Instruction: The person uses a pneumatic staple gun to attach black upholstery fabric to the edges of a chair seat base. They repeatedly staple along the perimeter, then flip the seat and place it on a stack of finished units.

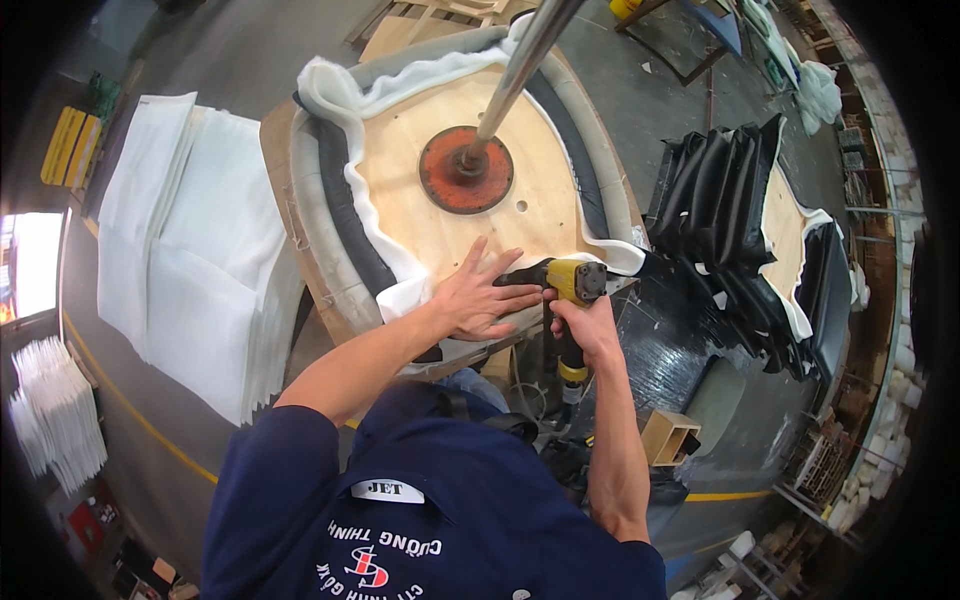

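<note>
A pale plywood panel lies in front of me, bordered by white batting and dark upholstery material. Flat on its near edge rests my left hand, fingers spread over the wood and batting. My right hand is wrapped round the handle of a yellow and black staple gun, which looks air-driven. Its nose points left, toward the left-hand fingers at the panel's near edge; the very tip is partly hidden. A red round plate presses on the panel's middle, under a metal rod.
Grey padding rims the stand around the panel. White sheets are stacked at left. Black upholstered pieces are piled at right, near a small wooden box. The rod slants up from the plate between me and the far side.
</note>
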A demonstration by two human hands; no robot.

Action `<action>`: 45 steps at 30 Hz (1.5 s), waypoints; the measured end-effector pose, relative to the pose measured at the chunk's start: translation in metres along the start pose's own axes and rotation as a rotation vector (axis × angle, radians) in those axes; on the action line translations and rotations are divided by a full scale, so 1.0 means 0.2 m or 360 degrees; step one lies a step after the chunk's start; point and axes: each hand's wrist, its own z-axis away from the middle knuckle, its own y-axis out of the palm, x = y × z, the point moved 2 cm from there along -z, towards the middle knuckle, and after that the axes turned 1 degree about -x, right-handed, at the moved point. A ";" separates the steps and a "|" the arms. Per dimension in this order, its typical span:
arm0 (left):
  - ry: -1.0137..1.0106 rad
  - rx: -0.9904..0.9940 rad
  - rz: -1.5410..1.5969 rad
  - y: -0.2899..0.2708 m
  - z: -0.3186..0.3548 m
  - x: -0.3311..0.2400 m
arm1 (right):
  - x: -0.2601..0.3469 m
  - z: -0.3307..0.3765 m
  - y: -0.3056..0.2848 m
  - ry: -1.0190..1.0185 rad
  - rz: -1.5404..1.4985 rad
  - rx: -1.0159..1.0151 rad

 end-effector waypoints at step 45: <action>-0.0002 0.0005 0.0107 0.02 -0.02 0.00 | 0.09 0.02 0.18 0.0007 0.0199 0.0039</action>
